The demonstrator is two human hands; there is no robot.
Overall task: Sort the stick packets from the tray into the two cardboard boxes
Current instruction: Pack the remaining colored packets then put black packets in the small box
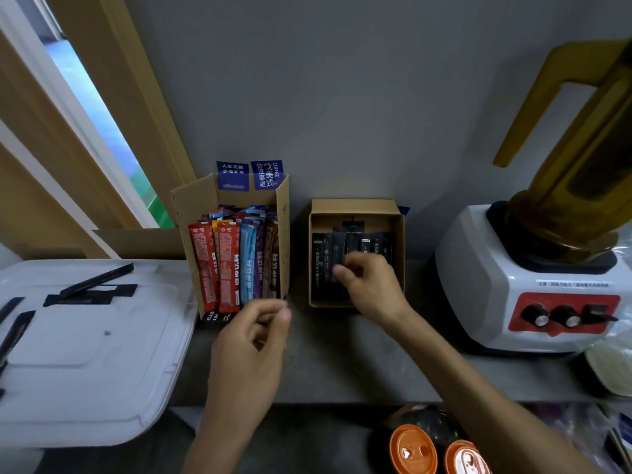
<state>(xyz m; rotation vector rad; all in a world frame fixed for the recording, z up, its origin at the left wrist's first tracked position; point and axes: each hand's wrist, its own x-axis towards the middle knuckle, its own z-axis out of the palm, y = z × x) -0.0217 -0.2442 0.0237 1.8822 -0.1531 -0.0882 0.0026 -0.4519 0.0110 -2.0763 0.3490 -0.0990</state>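
Note:
A white tray [113,367] lies at the left with several black stick packets [90,292] on it. The left cardboard box [196,203] stands against the wall, full of upright red, blue and purple packets [229,265]. The right cardboard box [355,208] holds black packets [328,261]. My right hand [369,285] reaches into the right box, its fingers pinched on a black packet there. In front of the left box hovers my left hand [253,340], fingers curled, with nothing visible in it.
A white blender [533,285] with an amber jug and red control panel stands at the right on the grey counter [342,364]. Orange-lidded containers [413,453] sit below the counter edge. A cardboard flap [140,242] lies behind the tray.

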